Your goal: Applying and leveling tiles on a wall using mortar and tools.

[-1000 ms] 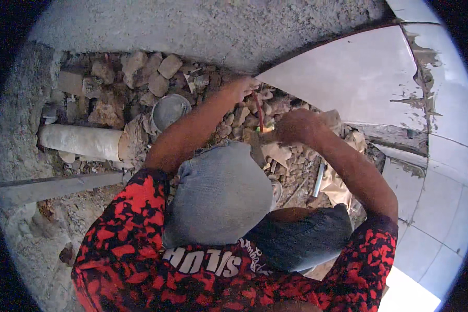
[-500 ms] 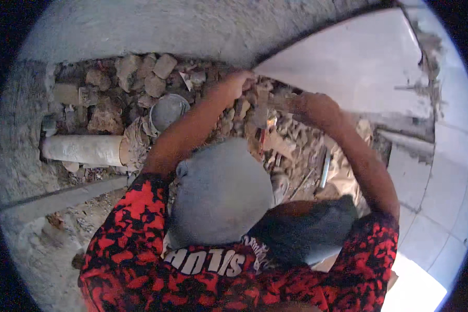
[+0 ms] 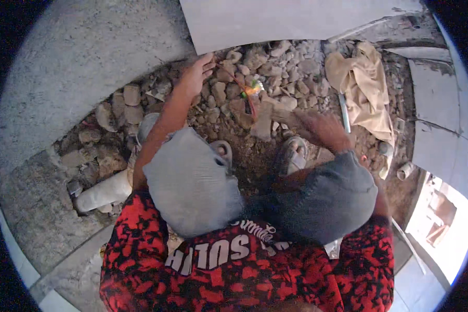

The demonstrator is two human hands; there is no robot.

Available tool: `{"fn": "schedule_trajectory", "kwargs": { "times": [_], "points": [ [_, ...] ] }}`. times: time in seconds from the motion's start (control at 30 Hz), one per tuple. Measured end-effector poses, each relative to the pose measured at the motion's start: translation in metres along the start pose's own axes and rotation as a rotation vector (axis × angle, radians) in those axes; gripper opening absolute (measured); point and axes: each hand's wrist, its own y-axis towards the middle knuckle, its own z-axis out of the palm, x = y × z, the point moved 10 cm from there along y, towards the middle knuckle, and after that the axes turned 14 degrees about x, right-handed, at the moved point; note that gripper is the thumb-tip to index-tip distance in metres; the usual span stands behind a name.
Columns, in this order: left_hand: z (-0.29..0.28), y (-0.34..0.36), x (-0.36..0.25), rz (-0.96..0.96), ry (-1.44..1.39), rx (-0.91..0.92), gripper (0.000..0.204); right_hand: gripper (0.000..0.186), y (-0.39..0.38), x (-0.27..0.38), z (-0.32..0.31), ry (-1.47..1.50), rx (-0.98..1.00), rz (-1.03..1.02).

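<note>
My left hand (image 3: 196, 75) reaches to the lower left corner of a large pale tile (image 3: 265, 21), its fingers stretched out at the tile's edge. Whether the fingertips press on it I cannot tell. My right hand (image 3: 325, 130), slightly blurred, is closed round the handle of what looks like a wooden mallet. The mallet's blocky head (image 3: 263, 120) points left, low over the stones between my feet. Beneath both hands lies a bed of broken stones (image 3: 275, 65) and soil. A thin reddish cord (image 3: 235, 78) runs over the stones near the left hand.
A rough grey concrete surface (image 3: 104, 47) fills the upper left. A white pipe (image 3: 105, 193) and a grey bucket (image 3: 146, 127) are on the left. At right lie a beige cloth (image 3: 361, 78), a pale blue rod (image 3: 344, 112) and a short pipe piece (image 3: 405, 170). A shiny wrapper (image 3: 254, 89) rests on the stones.
The view has swung, so the tile now appears higher and further left. My right hand has moved down and away from the tile with the mallet; my left stays by its corner.
</note>
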Motion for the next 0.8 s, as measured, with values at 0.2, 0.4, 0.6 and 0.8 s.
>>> {"fn": "schedule_trajectory", "kwargs": {
  "times": [0.2, 0.4, 0.6, 0.8],
  "points": [
    [-0.007, -0.006, 0.000, -0.102, -0.029, -0.112, 0.035, 0.036, 0.096, 0.066, -0.057, -0.386, 0.119, -0.257],
    [-0.039, -0.017, -0.011, -0.003, 0.060, -0.200, 0.029, 0.026, 0.137, 0.102, -0.080, -0.555, 0.372, -0.189],
    [-0.035, -0.018, -0.013, 0.000, 0.071, -0.134, 0.036, 0.032, 0.124, 0.093, -0.087, -0.431, 0.203, -0.257],
    [0.037, 0.005, -0.017, 0.057, 0.276, 0.206, 0.034, 0.048, 0.037, -0.059, 0.005, 0.167, -0.130, 0.022]
  ]
}}
